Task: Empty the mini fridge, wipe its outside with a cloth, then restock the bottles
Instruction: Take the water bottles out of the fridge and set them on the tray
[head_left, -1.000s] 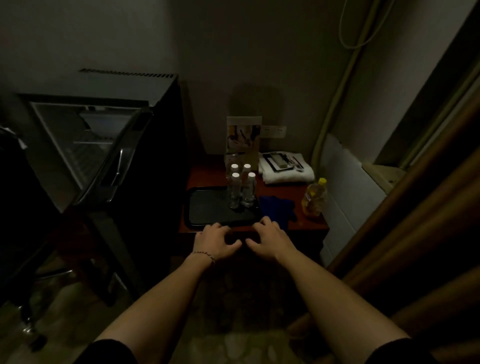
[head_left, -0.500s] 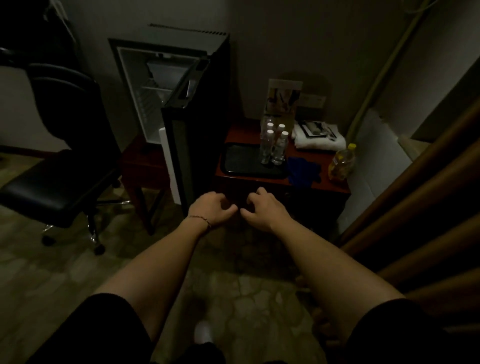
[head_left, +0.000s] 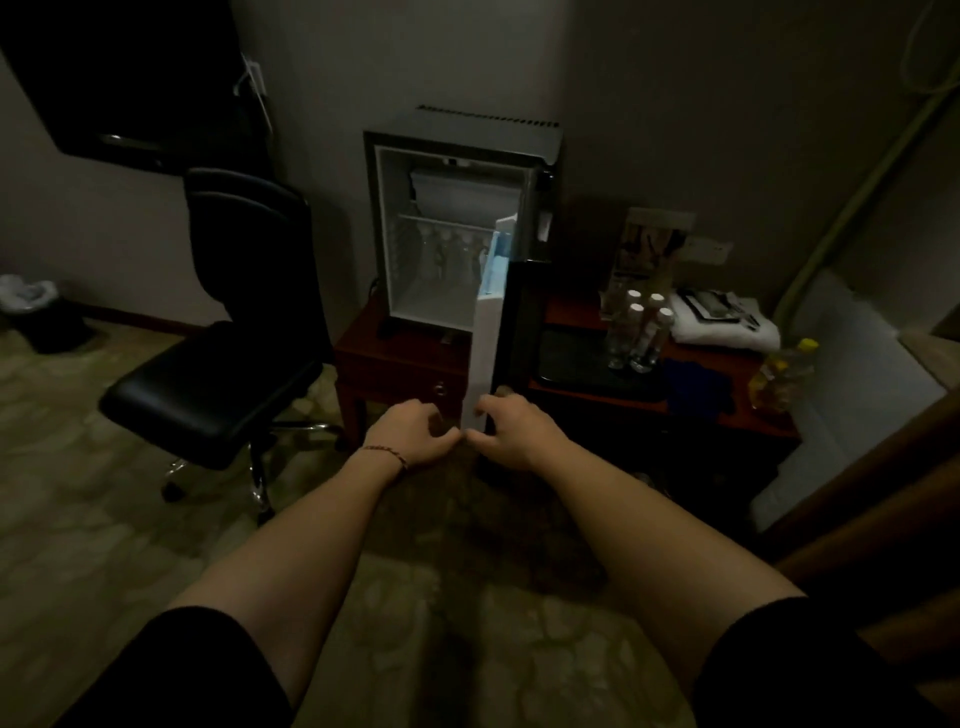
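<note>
Forearms reach straight out from us toward the mini fridge (head_left: 457, 228), bare below short black sleeves, and we take that fridge as our landmark. Our left hand (head_left: 413, 434) hangs in front of and below the fridge, knuckles up, a thin bracelet (head_left: 387, 453) on the wrist; its fingers are loosely curled with the thumb pointing right, and they hold nothing. Our right hand (head_left: 511, 431) sits just beside it at the bottom corner of the fridge door (head_left: 491, 332), which stands swung out toward us, edge-on. Its fingers are half bent around that lower edge; in this dim light we cannot tell whether they grip it or only overlap it. No brand or label can be read anywhere; a card (head_left: 647, 249) propped upright to the right of the fridge carries a picture too dark and blurred to make out. The fridge interior shows a wire shelf and no bottles. Four clear bottles (head_left: 639, 330) with white caps stand to the right of the fridge on a black tray (head_left: 576, 369), and a dark blue cloth (head_left: 698, 387) lies just right of that tray. A black office chair (head_left: 223, 364) stands left of the fridge.
</note>
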